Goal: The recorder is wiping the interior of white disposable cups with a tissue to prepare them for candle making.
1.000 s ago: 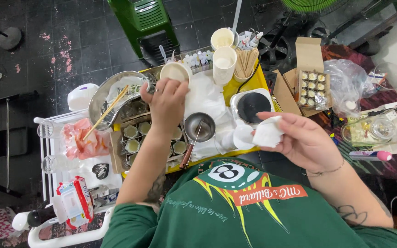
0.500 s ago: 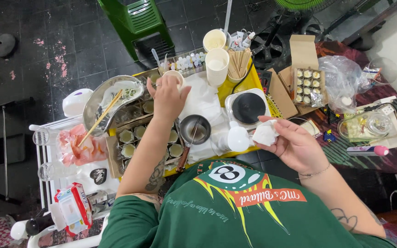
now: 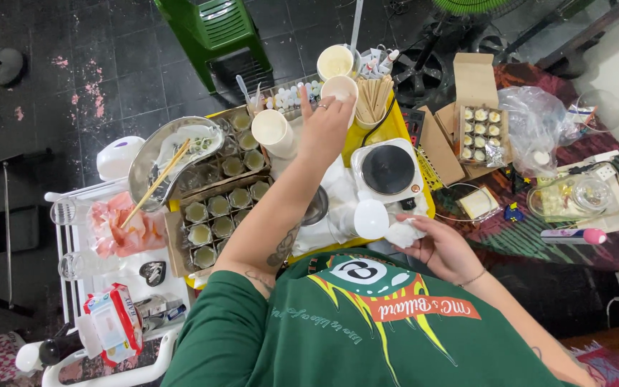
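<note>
My left hand (image 3: 324, 122) reaches far over the yellow tray (image 3: 395, 129), fingers spread, its fingertips at the rim of a white paper cup (image 3: 341, 87). Another white paper cup (image 3: 272, 132) stands just left of that hand. My right hand (image 3: 440, 249) is close to my chest, closed around a crumpled white tissue (image 3: 404, 233). A white round lid-like piece (image 3: 370, 218) lies beside the tissue. A small metal pot (image 3: 318, 208) is partly hidden under my left forearm.
A white hot plate (image 3: 388, 170) sits on the tray. Small jars of greenish wax (image 3: 216, 208) fill cardboard trays at left, by a metal bowl with chopsticks (image 3: 170, 161). Wooden sticks (image 3: 374, 97), a box of jars (image 3: 481, 129), a plastic bag (image 3: 539, 125) and a green chair (image 3: 216, 29) surround it.
My left hand has left the cup near the metal bowl and stretched farther out to the cup at the back. My right hand with the tissue has drawn in toward my body.
</note>
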